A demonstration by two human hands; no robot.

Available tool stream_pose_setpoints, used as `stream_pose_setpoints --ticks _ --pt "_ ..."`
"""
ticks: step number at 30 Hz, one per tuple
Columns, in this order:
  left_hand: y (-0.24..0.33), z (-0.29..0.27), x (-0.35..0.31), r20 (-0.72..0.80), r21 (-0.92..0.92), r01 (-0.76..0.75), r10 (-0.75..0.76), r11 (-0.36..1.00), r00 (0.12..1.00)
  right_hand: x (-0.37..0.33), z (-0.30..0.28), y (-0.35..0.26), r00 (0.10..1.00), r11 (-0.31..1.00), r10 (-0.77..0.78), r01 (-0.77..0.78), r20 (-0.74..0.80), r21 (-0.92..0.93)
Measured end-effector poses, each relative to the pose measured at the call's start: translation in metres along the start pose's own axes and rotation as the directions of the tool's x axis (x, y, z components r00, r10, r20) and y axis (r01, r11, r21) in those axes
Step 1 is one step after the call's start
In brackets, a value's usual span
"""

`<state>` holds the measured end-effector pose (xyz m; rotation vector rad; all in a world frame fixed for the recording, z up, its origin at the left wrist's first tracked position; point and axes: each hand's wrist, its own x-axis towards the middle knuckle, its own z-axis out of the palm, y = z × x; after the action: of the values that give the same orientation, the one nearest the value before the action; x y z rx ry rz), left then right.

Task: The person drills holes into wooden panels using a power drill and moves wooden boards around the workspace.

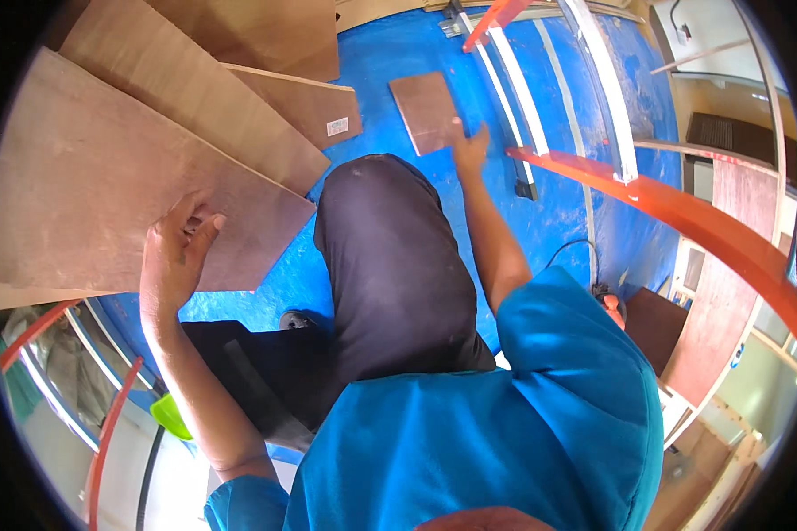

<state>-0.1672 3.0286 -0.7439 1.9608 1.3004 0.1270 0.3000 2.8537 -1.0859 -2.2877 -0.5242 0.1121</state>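
Note:
My left hand (179,246) is over a large brown plywood sheet (80,177). Its fingers are loosely bent, with the thumb apart and nothing visible between them. Whether it touches the sheet I cannot tell. Further forward, my right hand (471,150) reaches to the right edge of a small rectangular plywood piece (423,111) over the blue floor covering. One digit overlaps that edge, while the others stand apart to the right, so the hand looks open. Beyond the large sheet, more plywood panels (195,97) overlap, one of them bearing a small white label (337,126).
An orange-and-white ladder-like frame (673,208) stretches across the right side. Another orange-and-white frame (106,425) is at lower left, near a green object (170,416). An orange tool with a black cord (611,305) lies behind my right arm. My bent knee (390,230) fills the middle.

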Motion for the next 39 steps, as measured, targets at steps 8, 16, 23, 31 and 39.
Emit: stream_pose_setpoints --ticks 8,16,23,31,39 --pt "-0.017 0.002 -0.017 0.313 0.303 0.168 -0.264 0.938 0.912 -0.07 0.027 -0.099 0.697 0.643 -0.045 0.569 0.716 -0.513" --pt "-0.025 -0.019 -0.054 0.227 -0.023 0.084 -0.077 0.996 0.971 -0.077 -0.036 -0.104 0.611 0.475 0.191 0.628 0.768 -0.617" --pt "-0.027 0.014 -0.097 0.088 -0.338 0.215 -0.197 0.916 0.976 -0.069 -0.11 -0.157 0.498 0.388 0.373 0.683 0.783 -0.619" --pt "0.033 0.075 -0.186 0.358 -0.893 0.45 -0.604 0.001 0.712 -0.14 -0.211 -0.293 0.393 0.475 0.42 0.673 0.818 -0.567" --pt "0.122 0.092 -0.237 0.622 -0.744 0.232 -0.525 -0.627 0.581 -0.257 -0.278 -0.405 0.059 0.587 0.161 0.797 0.985 -0.143"
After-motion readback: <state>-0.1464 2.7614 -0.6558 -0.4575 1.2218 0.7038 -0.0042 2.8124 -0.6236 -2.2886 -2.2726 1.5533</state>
